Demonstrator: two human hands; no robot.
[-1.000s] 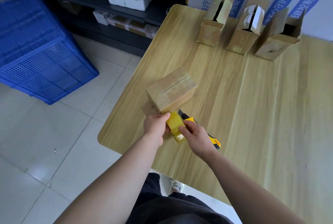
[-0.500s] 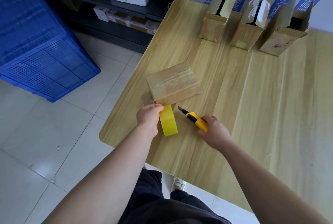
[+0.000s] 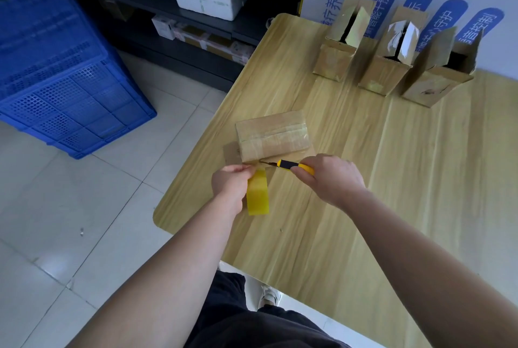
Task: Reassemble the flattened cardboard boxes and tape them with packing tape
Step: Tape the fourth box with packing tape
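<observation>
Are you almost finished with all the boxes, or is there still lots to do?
Partway, I'd say. Done: the near box is folded up and has tape along its top seam. In hand: the left hand holds the yellow tape roll, and the right hand holds the knife with its tip between roll and box, probably to cut the tape. Left: the three back boxes have their top flaps open.

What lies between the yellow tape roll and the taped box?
The blade of the knife, held by the right hand, reaches into that gap; head view shows it.
</observation>
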